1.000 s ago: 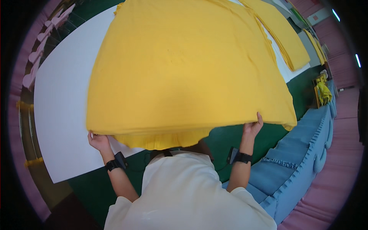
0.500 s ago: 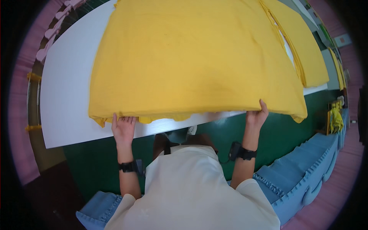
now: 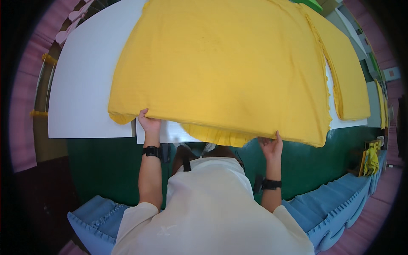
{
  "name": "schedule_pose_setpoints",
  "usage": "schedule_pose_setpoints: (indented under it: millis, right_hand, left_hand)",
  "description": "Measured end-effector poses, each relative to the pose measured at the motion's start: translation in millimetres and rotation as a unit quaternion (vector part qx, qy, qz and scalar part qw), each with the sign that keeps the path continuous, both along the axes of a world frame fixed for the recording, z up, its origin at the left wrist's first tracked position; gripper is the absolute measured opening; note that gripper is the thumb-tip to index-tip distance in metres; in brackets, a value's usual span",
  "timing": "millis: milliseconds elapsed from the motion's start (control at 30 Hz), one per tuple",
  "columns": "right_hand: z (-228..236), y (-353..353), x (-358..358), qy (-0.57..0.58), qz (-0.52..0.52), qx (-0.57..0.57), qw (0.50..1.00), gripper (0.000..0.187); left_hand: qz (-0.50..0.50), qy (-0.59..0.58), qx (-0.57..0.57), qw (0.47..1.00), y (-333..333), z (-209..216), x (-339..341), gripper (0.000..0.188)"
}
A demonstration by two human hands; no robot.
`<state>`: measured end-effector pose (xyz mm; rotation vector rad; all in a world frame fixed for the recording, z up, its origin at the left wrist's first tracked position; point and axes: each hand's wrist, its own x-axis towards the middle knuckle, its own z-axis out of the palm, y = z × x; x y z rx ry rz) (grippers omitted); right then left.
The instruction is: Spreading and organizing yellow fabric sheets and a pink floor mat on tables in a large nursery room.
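Note:
A broad yellow cloth-covered pad (image 3: 216, 72) lies over a white table, its flat top lightly wrinkled and its near edge thick. My left hand (image 3: 149, 122) grips that near edge toward its left end, thumb over the top and fingers underneath, partly hidden. Toward the right end, my right hand (image 3: 271, 148) holds the same edge, palm up, with the thumb against the front. Between my hands a loose, gathered hem of yellow cloth hangs below the edge. Each wrist wears a black strap with a small box.
White tabletop (image 3: 80, 85) shows at the left. A second yellow cloth-covered pad (image 3: 350, 80) lies at the right, across a narrow gap. Behind me are blue padded seats (image 3: 335, 204) on a green floor (image 3: 106, 170). Yellow cloth (image 3: 372, 161) hangs at the far right.
My view has turned, so the table edge now looks level. My left hand has moved away from me and right, its thumb now over the edge. The right hand has come nearer, with more hem showing.

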<state>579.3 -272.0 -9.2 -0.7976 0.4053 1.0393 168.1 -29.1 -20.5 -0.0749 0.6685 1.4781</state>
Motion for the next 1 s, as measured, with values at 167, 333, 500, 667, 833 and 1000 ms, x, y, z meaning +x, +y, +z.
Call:
schedule_pose_setpoints:
  millis: [167, 333, 500, 667, 833, 1000]
  right_hand:
    - [16.8, -15.2, -27.9, 0.031, 0.365, -0.224, 0.903, 0.048]
    - [36.1, 14.6, -79.6, 0.089, 0.446, 0.018, 0.891, 0.049]
    - [24.7, 79.3, -105.2, 0.156, 0.232, 0.173, 0.944, 0.044]
    - [-8.5, 82.7, -104.3, 0.123, 0.124, 0.199, 0.964, 0.043]
    - [-43.6, 66.7, -88.4, 0.113, 0.125, 0.143, 0.975, 0.043]
    - [-41.8, 50.9, -65.5, 0.082, 0.108, 0.114, 0.984, 0.043]
  left_hand:
    - [-0.009, 0.004, 0.013, 1.0, -5.6, 16.5, 5.0, 0.048]
    - [-0.002, 0.023, 0.035, 0.999, -1.2, 39.4, 10.0, 0.051]
    - [0.0, 0.028, 0.055, 0.998, -4.2, 57.9, 18.9, 0.051]
    - [-0.016, 0.041, 0.017, 0.999, -8.8, 25.2, 20.0, 0.05]
    - [-0.07, -0.032, -0.048, 0.996, -36.1, -34.2, 11.7, 0.049]
    - [-0.282, 0.063, -0.076, 0.954, -58.5, -8.9, 3.2, 0.041]
